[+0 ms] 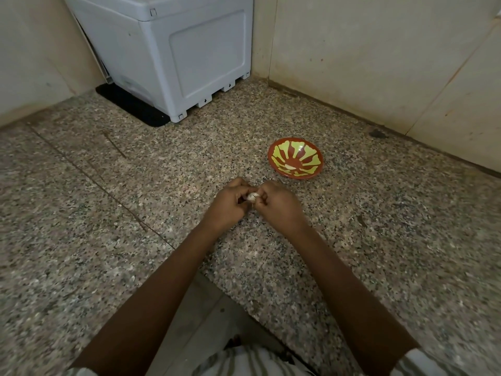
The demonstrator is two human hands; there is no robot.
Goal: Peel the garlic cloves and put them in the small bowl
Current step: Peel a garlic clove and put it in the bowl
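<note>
Garlic point(251, 197) is sitting pinched between both hands, just above the worktop point(135, 202) and on the near side of the bowl point(310, 156). Only a small pale patch is showing between the fingers. Whether this is one clove or a piece of bulb, and how much skin is clinging to it, cannot be told.

Judgement: peeling is under way; the transfer to the bowl is not yet done.

Risks from here:
- The garlic is small and mostly covered. If the skin is tearing free suddenly, it may be slipping out and dropping onto the speckled worktop, where it would be hard to spot.
- Loose skin may be falling onto the worktop or travelling into the bowl with the clove.
- Hard nail pressure may be bruising or splitting the clove.

Left hand point(230, 204): fingers are curling tightly, gripping the garlic from the left. Right hand point(276, 204): also curling narrowly, pinching the garlic from the right; the two hands are touching around it.

The bowl is standing on the worktop beyond the right hand, apart from it. A pale sliver point(290, 167) is lying inside, probably a peeled clove; it is too small to confirm.

Further back, a white box point(173, 55) is standing on a black mat point(127, 107) in the corner.
</note>
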